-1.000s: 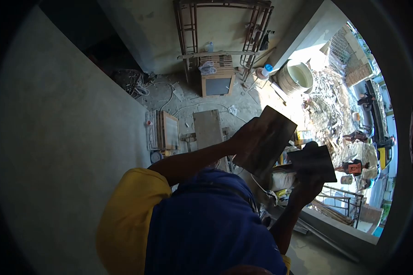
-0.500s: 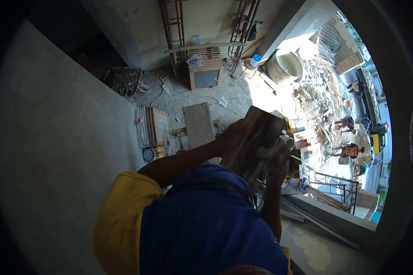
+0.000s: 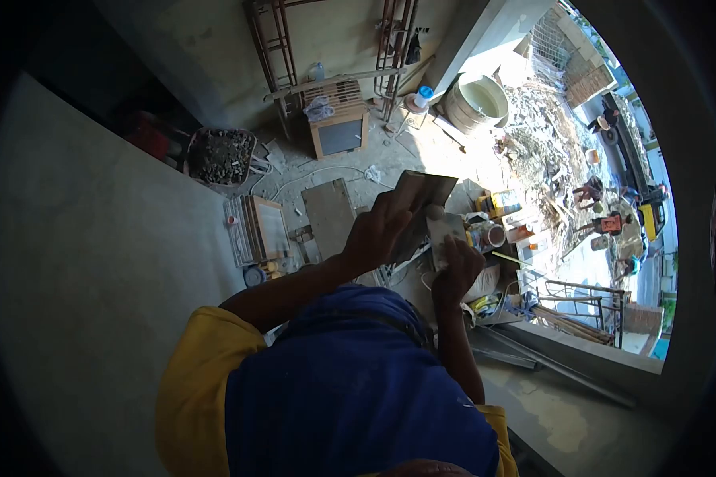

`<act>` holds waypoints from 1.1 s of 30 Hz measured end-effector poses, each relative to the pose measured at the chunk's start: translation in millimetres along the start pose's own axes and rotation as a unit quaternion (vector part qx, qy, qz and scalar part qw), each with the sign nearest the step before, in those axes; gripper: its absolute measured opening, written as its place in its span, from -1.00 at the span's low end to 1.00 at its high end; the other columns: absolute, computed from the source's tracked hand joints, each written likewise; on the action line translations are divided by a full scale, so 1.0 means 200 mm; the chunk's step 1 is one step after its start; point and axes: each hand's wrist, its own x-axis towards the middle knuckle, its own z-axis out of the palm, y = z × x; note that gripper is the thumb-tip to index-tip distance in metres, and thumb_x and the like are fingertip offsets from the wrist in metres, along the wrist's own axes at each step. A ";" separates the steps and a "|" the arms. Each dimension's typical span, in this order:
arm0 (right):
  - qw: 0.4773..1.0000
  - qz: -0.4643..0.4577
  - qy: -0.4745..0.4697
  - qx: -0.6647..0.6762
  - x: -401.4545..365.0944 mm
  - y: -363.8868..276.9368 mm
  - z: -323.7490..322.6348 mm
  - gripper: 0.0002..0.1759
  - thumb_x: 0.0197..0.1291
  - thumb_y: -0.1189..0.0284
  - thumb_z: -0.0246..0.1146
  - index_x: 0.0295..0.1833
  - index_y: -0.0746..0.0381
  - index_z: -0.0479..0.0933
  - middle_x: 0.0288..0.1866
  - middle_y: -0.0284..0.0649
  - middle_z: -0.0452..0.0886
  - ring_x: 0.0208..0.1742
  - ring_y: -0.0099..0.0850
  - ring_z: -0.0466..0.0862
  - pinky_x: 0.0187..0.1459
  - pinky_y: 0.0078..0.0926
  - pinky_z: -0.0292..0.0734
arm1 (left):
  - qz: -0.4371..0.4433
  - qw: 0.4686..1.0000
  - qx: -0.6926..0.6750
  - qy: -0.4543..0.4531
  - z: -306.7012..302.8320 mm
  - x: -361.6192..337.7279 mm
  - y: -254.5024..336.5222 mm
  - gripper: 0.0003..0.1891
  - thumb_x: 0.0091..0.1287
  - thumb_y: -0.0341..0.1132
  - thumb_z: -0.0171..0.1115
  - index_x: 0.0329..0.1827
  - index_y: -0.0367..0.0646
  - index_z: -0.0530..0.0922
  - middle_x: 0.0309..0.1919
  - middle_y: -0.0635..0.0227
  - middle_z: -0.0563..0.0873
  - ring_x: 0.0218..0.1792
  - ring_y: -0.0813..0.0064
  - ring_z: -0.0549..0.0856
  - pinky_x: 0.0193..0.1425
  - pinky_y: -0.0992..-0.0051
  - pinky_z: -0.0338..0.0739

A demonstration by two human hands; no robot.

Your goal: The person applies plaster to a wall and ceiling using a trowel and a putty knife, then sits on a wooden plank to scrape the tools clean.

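Here we are viewing a probably stiff, light board [image 3: 425, 194], best held at nine o'clock, the left hand [image 3: 377, 236] gripping there, the right hand [image 3: 458, 267] gripping a plate [image 3: 442, 230].

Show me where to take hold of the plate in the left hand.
Probably best by the far edge of the plate, from the front: that thin end juts free, while the left hand covers its left side and the blade crowds its right.
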 end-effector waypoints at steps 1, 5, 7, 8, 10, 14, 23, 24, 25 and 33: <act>1.000 -0.005 0.000 0.005 0.06 0.00 -0.01 -0.66 0.03 0.55 0.17 -0.02 0.20 0.58 -0.14 -0.20 0.58 -0.08 -0.22 0.55 0.00 -0.21 0.36 | -0.002 1.000 0.004 0.006 -0.04 0.00 0.00 -0.61 0.41 -0.06 0.06 0.10 -0.18 0.38 -0.50 0.14 0.61 -0.51 0.16 0.62 -0.40 0.31 0.52; 0.988 0.002 0.090 0.124 0.33 -0.04 -0.24 -0.75 -0.04 0.54 0.30 -0.17 0.29 0.58 -0.20 -0.11 0.60 -0.13 -0.16 0.58 -0.06 -0.22 0.49 | 0.042 0.994 -0.072 -0.065 -0.19 -0.04 -0.07 -0.53 0.32 -0.01 0.17 0.07 -0.23 0.47 -0.29 0.04 0.70 -0.33 0.04 0.71 -0.25 0.27 0.58; 0.976 -0.061 0.122 0.172 0.42 -0.07 -0.33 -0.79 -0.01 0.50 0.33 -0.20 0.30 0.59 -0.21 -0.11 0.60 -0.12 -0.16 0.61 -0.09 -0.24 0.53 | 0.089 0.994 -0.045 -0.039 -0.24 -0.12 -0.06 -0.59 0.33 -0.04 0.17 0.03 -0.20 0.51 -0.24 0.09 0.72 -0.29 0.06 0.72 -0.18 0.31 0.58; 0.971 -0.073 0.148 0.173 0.45 -0.06 -0.36 -0.80 0.03 0.43 0.35 -0.24 0.30 0.59 -0.21 -0.09 0.61 -0.11 -0.14 0.62 -0.13 -0.24 0.58 | 0.088 0.995 -0.041 -0.036 -0.25 -0.16 -0.07 -0.59 0.33 -0.04 0.17 0.03 -0.20 0.51 -0.24 0.09 0.72 -0.29 0.06 0.72 -0.18 0.31 0.58; 0.964 -0.105 0.172 0.173 0.53 -0.07 -0.42 -0.76 0.05 0.39 0.35 -0.21 0.31 0.57 -0.20 -0.07 0.60 -0.11 -0.12 0.63 -0.14 -0.23 0.59 | 0.041 0.994 -0.026 -0.102 -0.23 -0.28 -0.07 -0.62 0.36 -0.08 0.14 0.01 -0.22 0.51 -0.17 0.04 0.70 -0.21 0.08 0.71 -0.11 0.33 0.57; 0.956 -0.133 0.167 0.201 0.62 -0.02 -0.48 -0.59 0.15 0.30 0.31 -0.01 0.32 0.38 -0.12 0.04 0.52 -0.11 -0.08 0.62 -0.11 -0.17 0.62 | -0.074 0.996 -0.017 0.051 -0.15 -0.39 -0.08 -0.49 0.35 0.02 0.12 0.12 -0.25 0.45 -0.20 0.01 0.67 -0.21 0.08 0.69 -0.11 0.29 0.55; 0.704 -0.009 0.085 0.705 0.70 0.14 -0.69 -0.75 0.32 0.13 0.08 -0.23 0.07 0.47 -0.25 -0.28 0.47 -0.14 -0.31 0.45 -0.09 -0.02 0.34 | -0.339 0.874 -0.166 0.307 -0.14 -0.44 -0.21 -0.57 0.44 -0.02 0.03 0.05 -0.26 0.40 -0.26 0.34 0.51 -0.23 0.48 0.47 -0.11 0.43 0.38; 0.637 0.005 0.050 0.769 0.71 0.16 -0.72 -0.74 0.29 0.11 0.11 -0.29 0.05 0.42 -0.31 -0.30 0.42 -0.21 -0.35 0.38 -0.15 -0.08 0.27 | -0.323 0.873 -0.162 0.329 -0.11 -0.50 -0.35 -0.59 0.43 -0.04 0.05 0.02 -0.26 0.43 -0.27 0.36 0.50 -0.24 0.48 0.47 -0.11 0.43 0.37; 0.564 0.019 0.016 0.825 0.72 0.16 -0.76 -0.72 0.26 0.09 0.13 -0.35 0.04 0.36 -0.36 -0.33 0.37 -0.28 -0.38 0.32 -0.21 -0.15 0.21 | -0.323 0.874 -0.161 0.326 -0.10 -0.55 -0.47 -0.59 0.43 -0.04 0.05 0.02 -0.26 0.43 -0.27 0.36 0.50 -0.24 0.48 0.47 -0.11 0.43 0.37; 0.537 0.086 0.011 0.839 0.66 0.31 -0.98 -0.74 0.20 0.14 0.14 -0.44 -0.02 0.29 -0.42 -0.45 0.32 -0.32 -0.46 0.31 -0.22 -0.30 0.14 | -0.490 0.799 -0.050 0.345 -0.06 -1.03 -1.03 -0.51 0.37 -0.04 0.09 0.07 -0.35 0.47 -0.06 0.03 0.61 -0.04 0.12 0.59 0.08 0.29 0.43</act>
